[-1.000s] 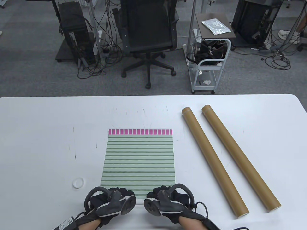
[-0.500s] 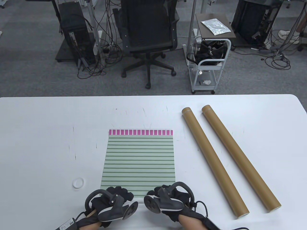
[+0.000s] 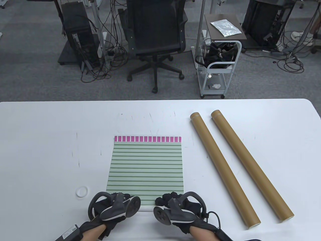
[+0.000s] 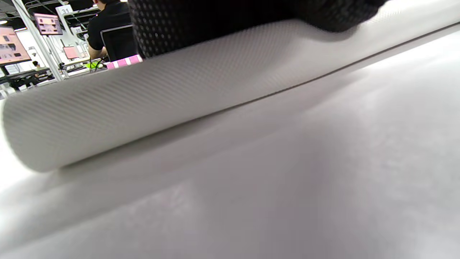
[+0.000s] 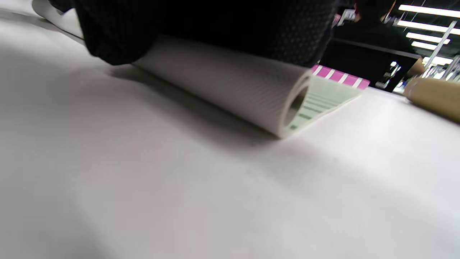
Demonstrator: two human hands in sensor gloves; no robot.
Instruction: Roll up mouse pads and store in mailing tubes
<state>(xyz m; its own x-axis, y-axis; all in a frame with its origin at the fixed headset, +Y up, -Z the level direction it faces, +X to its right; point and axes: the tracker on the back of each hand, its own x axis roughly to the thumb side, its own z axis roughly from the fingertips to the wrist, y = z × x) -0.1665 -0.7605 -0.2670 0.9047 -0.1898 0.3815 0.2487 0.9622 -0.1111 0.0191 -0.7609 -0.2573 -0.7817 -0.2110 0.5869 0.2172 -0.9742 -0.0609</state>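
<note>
White table [image 3: 37,140]. Striped green mouse pad [image 3: 146,165] near centre, near edge rolled into a white-backed tube (hollow end visible in the right wrist view), far pink-banded part flat. Two brown mailing tubes [image 3: 223,168] lying right of it, apart. Left hand [image 3: 114,204] and right hand [image 3: 179,204] curled over the roll, gripping it.
</note>
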